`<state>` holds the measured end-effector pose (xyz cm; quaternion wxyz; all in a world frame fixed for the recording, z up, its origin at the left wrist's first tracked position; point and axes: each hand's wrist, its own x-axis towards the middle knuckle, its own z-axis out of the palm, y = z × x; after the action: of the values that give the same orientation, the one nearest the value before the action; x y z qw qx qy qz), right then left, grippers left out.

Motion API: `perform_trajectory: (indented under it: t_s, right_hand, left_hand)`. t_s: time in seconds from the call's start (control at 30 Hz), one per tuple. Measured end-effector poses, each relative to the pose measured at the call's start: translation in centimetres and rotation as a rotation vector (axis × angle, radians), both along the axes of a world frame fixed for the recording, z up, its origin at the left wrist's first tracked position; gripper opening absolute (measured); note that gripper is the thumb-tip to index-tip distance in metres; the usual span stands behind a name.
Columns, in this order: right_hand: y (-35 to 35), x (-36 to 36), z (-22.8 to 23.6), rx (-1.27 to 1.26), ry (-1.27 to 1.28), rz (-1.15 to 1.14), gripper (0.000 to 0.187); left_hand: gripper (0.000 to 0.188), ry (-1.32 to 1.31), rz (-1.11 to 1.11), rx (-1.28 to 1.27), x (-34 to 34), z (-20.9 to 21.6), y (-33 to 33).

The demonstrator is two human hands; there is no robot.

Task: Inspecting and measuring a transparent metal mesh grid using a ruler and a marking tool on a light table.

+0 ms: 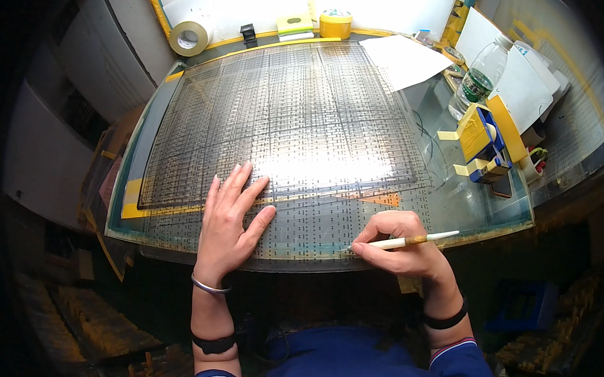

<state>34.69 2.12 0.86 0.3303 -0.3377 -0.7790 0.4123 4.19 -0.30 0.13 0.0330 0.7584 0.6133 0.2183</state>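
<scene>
A large transparent film sheet (251, 113) with rows of small dark marks covers a glass-topped table, its near part reaching past the table's front edge. My left hand (233, 209) lies flat on the film's near left part, fingers spread. In my right hand (400, 242) is a slim white pen-like tool (440, 236) with a tan band. Its tapered back end points right, and its working tip, too small to make out, meets the film near the front edge. Bright glare hides part of the film's pattern.
At the right stand a clear plastic bottle (477, 78) and a blue tape dispenser (490, 162) with yellow tape. White paper (406, 59) lies at the back right. Along the back are a tape roll (189, 38), a black clip (248, 34) and a yellow tub (336, 23).
</scene>
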Motion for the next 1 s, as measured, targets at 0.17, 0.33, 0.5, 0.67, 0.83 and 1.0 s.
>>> perform_trajectory:
  t_s: [0.17,0.33,0.5,0.67,0.83,1.0]
  right_hand:
    - [-0.5,-1.3,0.2,-0.07,0.051,-0.204,0.011]
    - [0.2,0.2,0.0,0.063,-0.012,0.098,0.012]
    - [-0.5,-1.1,0.3,-0.101,0.121,-0.173,0.013]
    - [-0.4,-1.3,-0.2,-0.007,0.08,-0.192,0.013]
    - [0.3,0.4,-0.3,0.071,0.013,0.098,0.011]
    - [-0.5,-0.7,0.1,-0.15,0.113,-0.18,0.014]
  left_hand:
    - [0.051,-0.002,0.002,-0.007,0.1,-0.1,0.0]
    - [0.051,-0.001,0.003,-0.005,0.0,0.0,0.0]
    - [0.051,-0.004,0.001,-0.005,0.1,0.0,0.0]
    - [0.051,-0.009,-0.001,-0.004,0.0,-0.1,0.0]
    - [0.051,-0.004,-0.002,0.0,0.1,0.0,0.0]
    - [0.051,-0.005,0.002,-0.001,0.0,-0.1,0.0]
